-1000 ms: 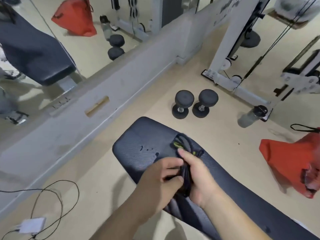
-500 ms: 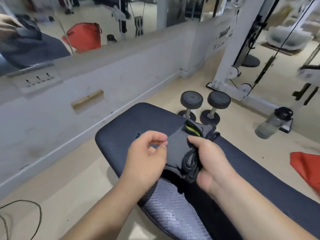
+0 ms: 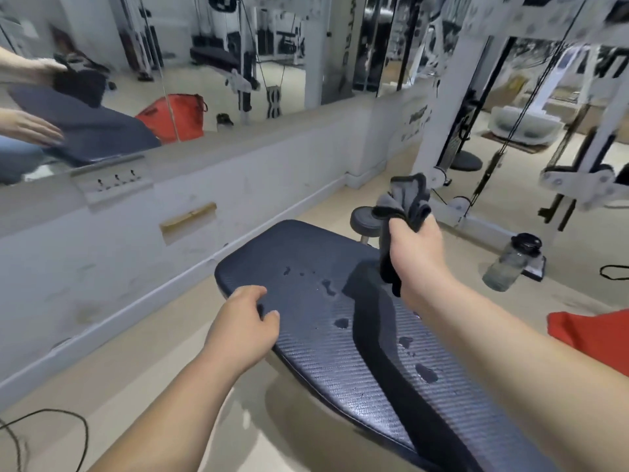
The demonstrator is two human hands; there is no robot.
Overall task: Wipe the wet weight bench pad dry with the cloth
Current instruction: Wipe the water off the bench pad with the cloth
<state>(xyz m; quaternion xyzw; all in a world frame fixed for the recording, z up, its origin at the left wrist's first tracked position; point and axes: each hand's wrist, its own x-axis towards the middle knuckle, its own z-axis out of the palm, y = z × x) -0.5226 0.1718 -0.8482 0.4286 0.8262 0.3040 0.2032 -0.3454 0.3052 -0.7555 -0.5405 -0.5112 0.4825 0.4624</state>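
A dark textured weight bench pad (image 3: 306, 253), beaded with water droplets (image 3: 426, 373), sits near a wall mirror (image 3: 306, 63); the left hand (image 3: 243, 323) grips its edge, the right hand (image 3: 417, 257) clutches a bunched grey cloth (image 3: 410, 202).

floor (image 3: 136, 386) beige | wall mirror (image 3: 306, 63) above low wall (image 3: 238, 185) | white cable machine (image 3: 439, 137) right (red bag (image 3: 173, 117) reflected)

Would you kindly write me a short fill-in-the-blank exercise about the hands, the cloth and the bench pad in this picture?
The right hand grips the bunched ____ above the bench pad.
The left hand holds the pad by its ____.
Droplets of ____ lie on the pad.
The bottle stands on the ____.
Missing words: cloth; edge; water; floor.
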